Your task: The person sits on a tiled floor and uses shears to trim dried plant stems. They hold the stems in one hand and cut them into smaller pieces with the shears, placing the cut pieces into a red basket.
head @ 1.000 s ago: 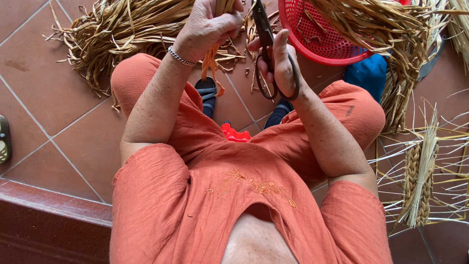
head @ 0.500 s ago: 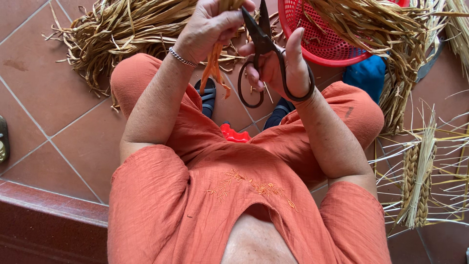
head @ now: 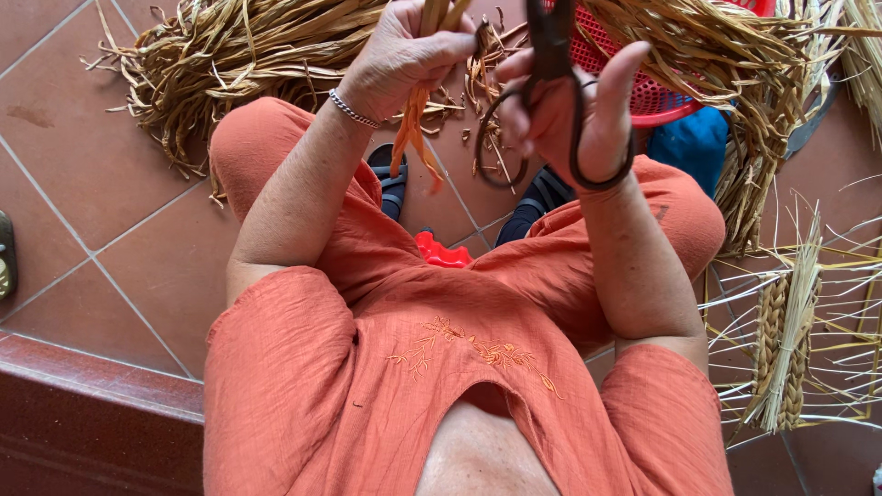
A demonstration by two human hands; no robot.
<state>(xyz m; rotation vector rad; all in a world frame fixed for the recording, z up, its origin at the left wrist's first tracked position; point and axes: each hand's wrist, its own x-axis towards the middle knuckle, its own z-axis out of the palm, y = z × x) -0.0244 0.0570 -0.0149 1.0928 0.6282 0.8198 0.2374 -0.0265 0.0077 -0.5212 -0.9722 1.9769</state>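
Scissors (head: pixel 551 83) raised farther, gripped in right hand (head: pixel 574 115); left hand (head: pixel 404 55) clasps straw strands (head: pixel 413 129), uncut.

straw pile (head: pixel 230 64) left, basket (head: pixel 643 87) right

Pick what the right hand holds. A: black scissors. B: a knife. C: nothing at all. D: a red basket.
A: the right hand has its fingers through the loops of the black scissors, blades pointing up, while the left hand grips dried straw strips.
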